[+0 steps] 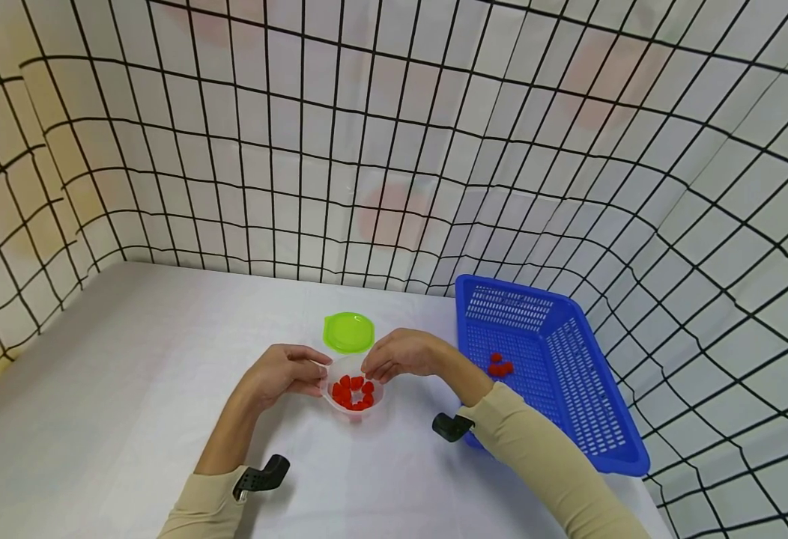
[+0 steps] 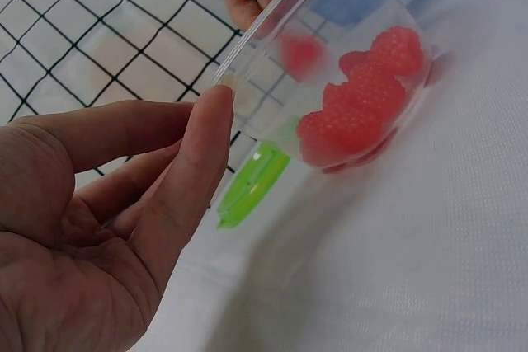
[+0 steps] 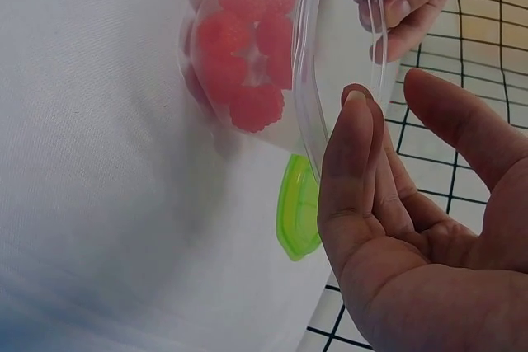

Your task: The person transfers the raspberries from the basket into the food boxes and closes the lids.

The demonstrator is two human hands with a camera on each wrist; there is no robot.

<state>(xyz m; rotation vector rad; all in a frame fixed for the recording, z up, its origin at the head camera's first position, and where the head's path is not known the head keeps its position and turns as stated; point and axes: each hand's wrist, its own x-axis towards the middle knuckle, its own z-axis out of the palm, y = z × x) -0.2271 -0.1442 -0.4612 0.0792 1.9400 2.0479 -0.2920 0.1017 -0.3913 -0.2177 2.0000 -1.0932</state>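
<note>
A clear plastic bowl (image 1: 355, 410) with a rim stands on the white table, with several red raspberries (image 1: 347, 397) inside. With thumb and finger my left hand (image 1: 288, 376) pinches the rim on its left side, as the left wrist view shows on the bowl (image 2: 330, 6). My right hand (image 1: 404, 353) is at the opposite side, its fingertips over the rim and its thumb (image 3: 454, 121) apart from them, nothing visible between. One blurred raspberry (image 2: 301, 55) appears above the others in the left wrist view. Just behind the bowl lies a bright green lid (image 1: 349, 333).
On the right is a blue perforated basket (image 1: 583, 359), with a few raspberries (image 1: 499, 367) inside, partly behind my right forearm. A black wire grid (image 1: 299, 150) backed by pale cloth encloses the table (image 1: 131, 359) at the back and sides.
</note>
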